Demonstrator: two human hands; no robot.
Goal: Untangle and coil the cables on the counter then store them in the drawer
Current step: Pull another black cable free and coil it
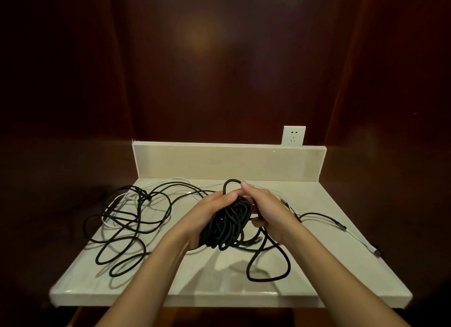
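A thick bundle of black cable (228,225) is held above the middle of the pale counter (170,278). My left hand (207,214) cups and grips the bundle from the left. My right hand (263,204) grips it from the right, with a loop of the cable rising over its fingers. Loose black loops (127,229) trail from the bundle across the counter's left half, and another loop (268,265) hangs below the bundle. A white cable (117,200) lies tangled among the black loops at the left. No drawer is in view.
A thin cable with a plug (373,250) runs to the counter's right edge. A pale backsplash (229,160) stands at the back with a white wall socket (293,136) above it. Dark wood panels surround the counter.
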